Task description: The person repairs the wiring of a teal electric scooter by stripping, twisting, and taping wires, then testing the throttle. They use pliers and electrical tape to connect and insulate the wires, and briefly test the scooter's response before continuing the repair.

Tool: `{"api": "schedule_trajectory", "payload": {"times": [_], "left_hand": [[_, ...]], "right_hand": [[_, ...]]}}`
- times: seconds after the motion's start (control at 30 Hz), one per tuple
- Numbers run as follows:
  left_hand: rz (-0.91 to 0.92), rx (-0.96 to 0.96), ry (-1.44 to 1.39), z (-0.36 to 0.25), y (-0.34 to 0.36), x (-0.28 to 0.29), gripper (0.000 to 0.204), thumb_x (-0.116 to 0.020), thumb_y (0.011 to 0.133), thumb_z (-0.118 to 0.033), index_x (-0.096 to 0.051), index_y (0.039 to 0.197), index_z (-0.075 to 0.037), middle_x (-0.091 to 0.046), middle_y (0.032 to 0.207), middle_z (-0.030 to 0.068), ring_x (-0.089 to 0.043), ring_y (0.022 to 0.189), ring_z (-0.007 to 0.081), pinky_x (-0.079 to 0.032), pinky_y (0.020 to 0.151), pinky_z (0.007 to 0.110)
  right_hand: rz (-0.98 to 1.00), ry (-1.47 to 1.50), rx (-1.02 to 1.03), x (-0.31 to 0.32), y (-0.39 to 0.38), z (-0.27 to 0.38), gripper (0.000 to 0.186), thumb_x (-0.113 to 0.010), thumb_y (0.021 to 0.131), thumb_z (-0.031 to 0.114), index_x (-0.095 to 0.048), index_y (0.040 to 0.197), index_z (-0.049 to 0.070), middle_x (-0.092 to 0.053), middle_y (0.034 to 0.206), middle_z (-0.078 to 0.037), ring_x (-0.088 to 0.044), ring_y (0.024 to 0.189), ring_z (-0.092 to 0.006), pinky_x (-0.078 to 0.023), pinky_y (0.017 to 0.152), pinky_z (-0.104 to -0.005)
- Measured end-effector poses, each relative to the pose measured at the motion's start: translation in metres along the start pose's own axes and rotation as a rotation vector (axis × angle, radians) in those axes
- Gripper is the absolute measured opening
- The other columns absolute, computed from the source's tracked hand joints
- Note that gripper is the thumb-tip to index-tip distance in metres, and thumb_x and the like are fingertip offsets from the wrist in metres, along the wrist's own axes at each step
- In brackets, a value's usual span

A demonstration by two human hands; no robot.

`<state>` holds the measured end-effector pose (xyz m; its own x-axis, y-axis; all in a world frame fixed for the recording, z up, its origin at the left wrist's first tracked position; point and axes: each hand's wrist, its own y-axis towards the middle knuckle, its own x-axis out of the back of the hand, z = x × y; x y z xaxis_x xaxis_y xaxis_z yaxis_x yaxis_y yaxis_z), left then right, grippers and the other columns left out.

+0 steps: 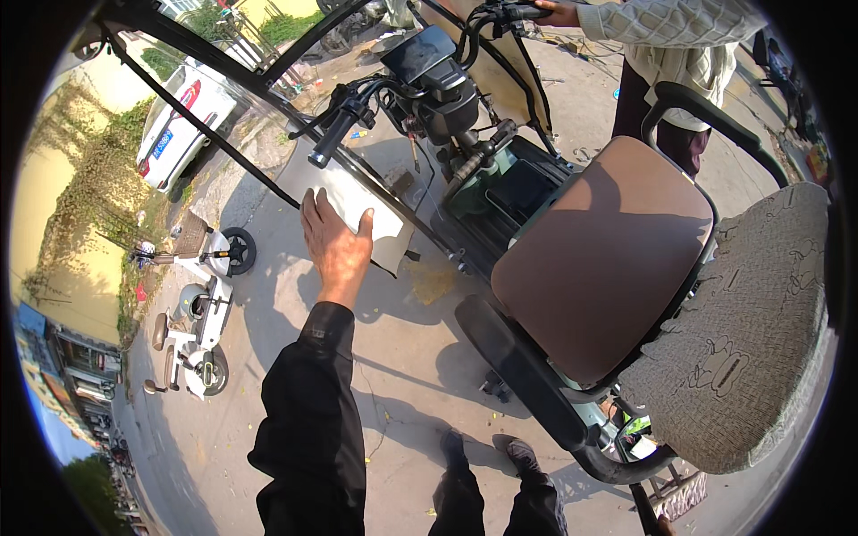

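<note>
Head view: left hand extends forward, back upward, its grip loosely spread.

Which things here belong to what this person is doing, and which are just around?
Seemingly part of it:
left hand, fingers spread, by the white panel
handlebar
brown seat

Just around:
white scooter
white car

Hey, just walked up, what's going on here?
A person's left hand, fingers apart, is at a pale panel beside an open vehicle; whether it touches is unclear. On the far side, another person's hand is on a handlebar grip. The brown seat is to the first person's right.
</note>
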<state>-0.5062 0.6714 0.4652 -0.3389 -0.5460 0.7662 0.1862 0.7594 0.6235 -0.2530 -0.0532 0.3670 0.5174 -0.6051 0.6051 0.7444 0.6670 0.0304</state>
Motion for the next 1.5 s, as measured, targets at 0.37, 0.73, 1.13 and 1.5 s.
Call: {"api": "schedule_trajectory", "payload": {"times": [0.37,0.73,1.13,1.5], "left_hand": [[0.361,-0.073,0.421,0.055,0.179,-0.04,0.113,-0.076,0.075,-0.066,-0.036,0.144,0.013,-0.045,0.142,0.0308,-0.039,0.137,0.044,-0.029,0.115,0.054],[0.313,-0.125,0.46,0.056,0.183,-0.049,0.081,-0.079,0.073,-0.05,-0.052,0.121,0.01,-0.059,0.122,0.0255,-0.054,0.121,0.039,-0.037,0.109,0.051],[0.266,-0.132,0.508,0.047,0.181,-0.046,0.065,-0.08,0.071,-0.041,-0.058,0.112,0.004,-0.064,0.113,0.0204,-0.061,0.11,0.0355,-0.048,0.096,0.046],[0.283,-0.122,0.464,0.062,0.182,-0.06,0.095,-0.078,0.074,-0.045,-0.04,0.142,0.009,-0.052,0.138,0.0239,-0.05,0.131,0.0385,-0.034,0.114,0.052]], "right_hand": [[-0.21,-0.05,-0.162,-0.011,0.037,0.026,0.012,-0.058,0.095,0.006,-0.069,0.099,0.002,-0.067,0.086,-0.014,-0.063,0.076,-0.0246,-0.052,0.071,-0.0367],[-0.234,0.043,-0.247,-0.009,0.042,0.043,0.013,-0.061,0.092,0.008,-0.068,0.1,0.002,-0.068,0.091,-0.015,-0.063,0.082,-0.0258,-0.051,0.077,-0.0381],[-0.214,0.122,-0.272,0.003,0.036,0.036,0.016,-0.064,0.089,0.01,-0.068,0.102,0.001,-0.068,0.096,-0.016,-0.063,0.089,-0.0271,-0.05,0.083,-0.0396],[-0.309,0.19,-0.262,0.001,0.001,0.028,0.02,-0.066,0.087,0.013,-0.068,0.103,0.001,-0.068,0.101,-0.017,-0.064,0.095,-0.0282,-0.049,0.088,-0.041]]}}
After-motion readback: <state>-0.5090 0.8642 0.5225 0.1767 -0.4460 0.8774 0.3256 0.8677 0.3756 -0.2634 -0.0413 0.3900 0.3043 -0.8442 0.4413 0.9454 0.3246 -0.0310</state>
